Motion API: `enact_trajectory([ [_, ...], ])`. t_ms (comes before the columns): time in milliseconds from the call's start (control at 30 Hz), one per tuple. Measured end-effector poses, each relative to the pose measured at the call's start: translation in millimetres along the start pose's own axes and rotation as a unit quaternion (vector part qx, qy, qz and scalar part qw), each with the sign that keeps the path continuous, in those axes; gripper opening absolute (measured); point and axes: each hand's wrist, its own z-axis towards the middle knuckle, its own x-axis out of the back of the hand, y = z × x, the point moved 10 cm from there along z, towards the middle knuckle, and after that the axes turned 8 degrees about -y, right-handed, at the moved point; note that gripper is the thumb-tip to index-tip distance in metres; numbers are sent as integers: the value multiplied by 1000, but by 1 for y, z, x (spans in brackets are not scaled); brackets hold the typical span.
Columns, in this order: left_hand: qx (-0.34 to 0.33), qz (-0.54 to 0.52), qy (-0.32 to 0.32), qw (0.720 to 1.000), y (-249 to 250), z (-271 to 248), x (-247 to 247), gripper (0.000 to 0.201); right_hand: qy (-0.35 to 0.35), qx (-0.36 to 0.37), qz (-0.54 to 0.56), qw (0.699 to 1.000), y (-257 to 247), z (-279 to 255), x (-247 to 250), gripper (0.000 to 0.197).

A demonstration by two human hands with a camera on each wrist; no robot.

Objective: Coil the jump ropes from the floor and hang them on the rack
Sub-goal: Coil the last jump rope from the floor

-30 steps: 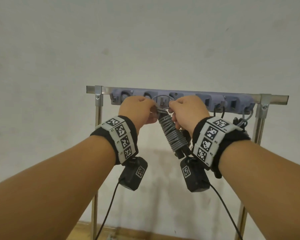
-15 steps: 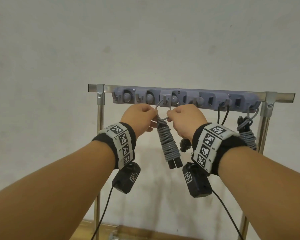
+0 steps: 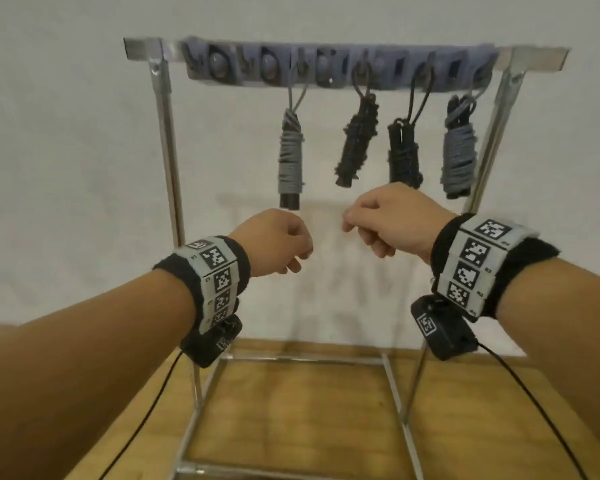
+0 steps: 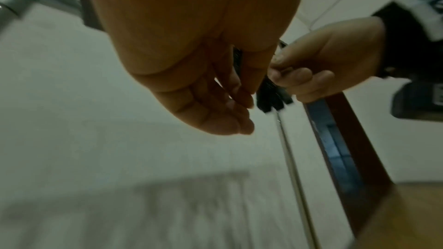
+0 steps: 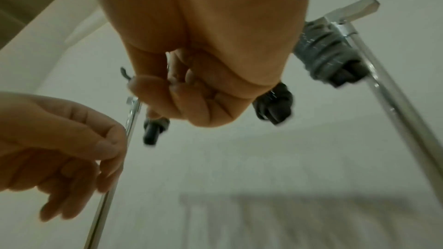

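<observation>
Below the rack (image 3: 160,50), left hand (image 3: 274,242) and right hand (image 3: 388,220), fingers loosely curled, gripping nothing. Four coiled ropes (image 3: 290,161) on hooks, clear of the floor (image 3: 291,410).

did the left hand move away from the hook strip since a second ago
Yes. The left hand was up at the hook strip on the gray rope's loop; now it hangs empty below the coiled gray jump rope, well under the strip.
</observation>
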Motion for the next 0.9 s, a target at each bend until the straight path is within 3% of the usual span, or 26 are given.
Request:
enact_trajectory([
  [133,-22,149,-194,969,-28,-23,-142,14,-114,-73,-90,987,87,-43,-70,19],
  [267,-65,301,-349,885,-65,-60,-282,20,-203,-130,-140,960,185,-95,-138,20],
  [400,-97,325,-454,824,-109,-97,-382,22,-288,-175,-162,927,272,-149,-199,24],
  [700,-64,319,-555,766,-203,-126,-499,24,-473,-245,-168,829,396,-234,-311,29],
  [900,-19,308,-573,759,-252,-91,-544,19,-510,-245,-175,806,445,-226,-342,31],
])
